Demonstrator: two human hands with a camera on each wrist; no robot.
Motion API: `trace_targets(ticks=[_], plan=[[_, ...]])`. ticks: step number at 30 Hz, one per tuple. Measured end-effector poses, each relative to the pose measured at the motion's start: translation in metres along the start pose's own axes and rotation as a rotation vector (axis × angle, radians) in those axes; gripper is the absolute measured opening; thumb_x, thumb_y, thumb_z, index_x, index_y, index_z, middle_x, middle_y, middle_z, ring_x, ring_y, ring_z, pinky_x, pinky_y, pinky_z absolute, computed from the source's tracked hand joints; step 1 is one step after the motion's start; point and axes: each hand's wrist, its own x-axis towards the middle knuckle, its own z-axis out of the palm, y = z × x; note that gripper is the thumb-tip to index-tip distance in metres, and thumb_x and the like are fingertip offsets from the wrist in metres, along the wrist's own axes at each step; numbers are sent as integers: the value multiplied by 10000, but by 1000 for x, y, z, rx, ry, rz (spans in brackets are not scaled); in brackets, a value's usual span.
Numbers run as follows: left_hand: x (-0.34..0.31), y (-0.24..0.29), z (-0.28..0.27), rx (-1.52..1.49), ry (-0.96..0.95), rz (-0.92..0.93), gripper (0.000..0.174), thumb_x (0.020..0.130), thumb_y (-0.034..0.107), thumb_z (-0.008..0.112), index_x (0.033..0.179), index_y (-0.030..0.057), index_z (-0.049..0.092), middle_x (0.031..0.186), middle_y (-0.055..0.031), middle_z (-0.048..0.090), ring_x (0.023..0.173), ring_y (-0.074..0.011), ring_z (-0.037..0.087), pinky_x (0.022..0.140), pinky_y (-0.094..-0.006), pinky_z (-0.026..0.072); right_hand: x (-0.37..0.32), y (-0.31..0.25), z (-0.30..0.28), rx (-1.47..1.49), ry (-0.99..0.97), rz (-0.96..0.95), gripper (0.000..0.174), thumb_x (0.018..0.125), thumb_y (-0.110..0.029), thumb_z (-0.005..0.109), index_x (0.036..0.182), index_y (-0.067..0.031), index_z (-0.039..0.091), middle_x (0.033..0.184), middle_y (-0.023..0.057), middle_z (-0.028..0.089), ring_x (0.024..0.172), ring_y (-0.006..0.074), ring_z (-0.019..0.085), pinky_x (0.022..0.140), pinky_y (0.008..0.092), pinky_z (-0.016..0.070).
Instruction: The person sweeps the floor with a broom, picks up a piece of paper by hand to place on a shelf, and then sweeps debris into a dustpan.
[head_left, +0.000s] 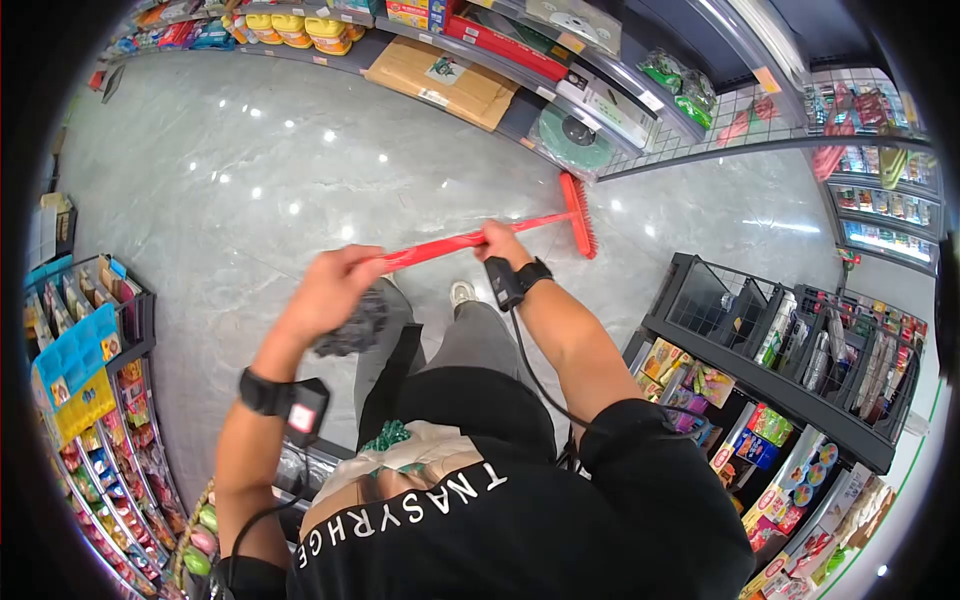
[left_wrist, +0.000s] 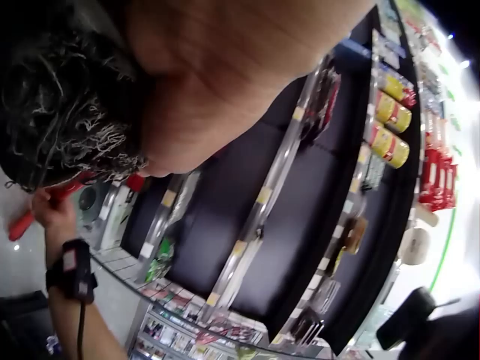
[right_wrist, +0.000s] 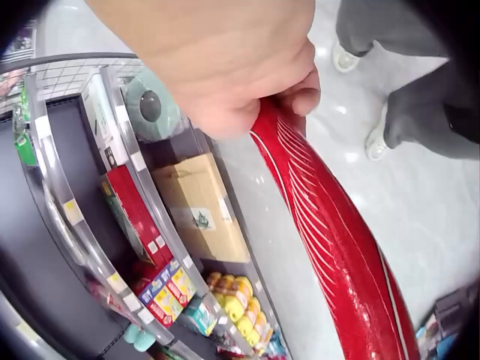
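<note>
A red push broom lies slantwise across the head view, its handle patterned with fine white lines. At the right end, the bristled head is by the foot of the shelves. My left hand grips the handle near its other end. Farther along, toward the head, my right hand holds it, and the right wrist view shows those fingers curled round the red shaft. Below my left palm hangs a dark grey frizzy bundle; its silvery strands fill the upper left of the left wrist view.
Shelving runs along the far side, with a flat brown package and yellow bottles on its bottom level. A black rack of goods stands to my right, a curved snack display to my left. Glossy grey floor stretches between them.
</note>
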Motion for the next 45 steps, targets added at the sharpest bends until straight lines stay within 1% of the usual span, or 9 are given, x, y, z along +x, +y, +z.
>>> trace_targets(ticks=[9,16,19,21,29,37,41,44,45], plan=[[-1,-83,-107,13,256,-158,245,774,173,526,916,-24,562,751,-125,582,684,-144,525,634,-242,410,28,17,154,-1215,-301,-1189,113,460,-112,594,492,-44,509,551,158,489,531,329,502,472,396,408],[-116,-119,-221,3,576,-498,244,788,137,496,940,-43,557,788,-30,554,722,-86,479,658,-195,371,-43,85,385,-1615,-390,-843,154,501,-141,702,614,-107,603,622,67,592,595,190,581,508,299,459],[-149,-89,-246,-67,738,-444,241,794,137,489,949,-35,555,774,2,530,680,-61,446,614,-175,344,-102,67,437,-567,-381,93,136,623,-172,591,687,-65,536,630,79,565,555,193,561,440,312,411],[-169,-73,-263,-91,770,-396,249,788,161,496,945,-24,556,745,22,508,628,-46,402,576,-169,306,-134,51,451,-193,-362,349,160,704,-192,517,735,-38,491,635,88,547,528,194,548,395,320,379],[-125,-50,-305,85,609,-308,230,756,146,497,889,-23,576,744,-16,543,702,-68,475,652,-182,361,-137,20,401,96,-452,419,47,728,-149,461,724,-110,437,613,50,490,528,182,531,372,286,328],[54,-88,-172,-58,-69,54,240,773,186,534,892,-19,570,746,-54,583,695,-89,505,645,-226,413,-48,17,187,502,301,364,55,724,-121,432,706,-95,387,575,59,415,436,176,416,363,301,321],[66,-82,-112,-83,-154,4,219,774,182,534,883,-4,574,728,-58,579,659,-94,494,608,-234,410,5,96,87,-546,53,-531,116,645,-126,507,601,-58,424,556,106,435,489,245,449,412,351,350],[44,-86,-141,56,-9,29,212,775,166,534,883,-13,570,726,-59,576,657,-91,496,607,-228,411,9,108,143,-1056,48,-981,209,525,-170,603,523,-13,464,581,178,469,556,352,467,474,410,373],[34,-87,-166,114,65,37,208,776,157,532,883,-18,569,725,-57,574,656,-90,496,606,-225,410,-5,95,173,-972,-50,-1353,168,562,-150,543,572,-53,406,510,107,403,409,263,390,380,363,335]])
